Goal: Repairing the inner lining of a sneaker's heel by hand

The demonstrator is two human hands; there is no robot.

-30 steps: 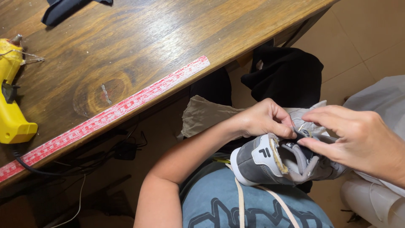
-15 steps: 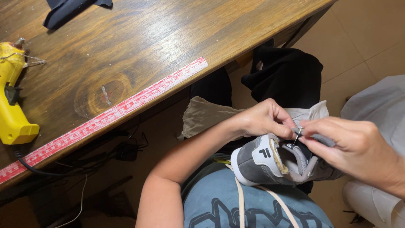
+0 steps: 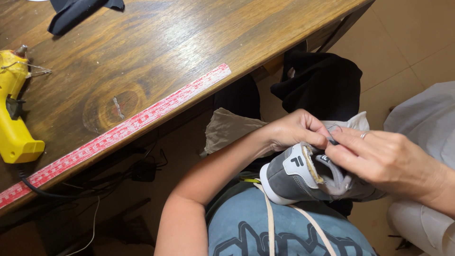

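while the person sits at the edge of a wooden table (image 3: pixel 199 42), both hands meet over a grey sneaker (image 3: pixel 303 178) resting in the lap. the left hand (image 3: pixel 294 130) curls over the shoe's heel collar, fingers closed and pinching something small and dark at the opening. the right hand (image 3: pixel 384 161) lies across the laces, fingertips narrowed against the left hand's; whether it grips anything cannot be told. on the table lie a red measuring tape (image 3: pixel 118 135) along the edge, a yellow glue gun (image 3: pixel 14 118) at the left, and a black cloth (image 3: pixel 78 12).
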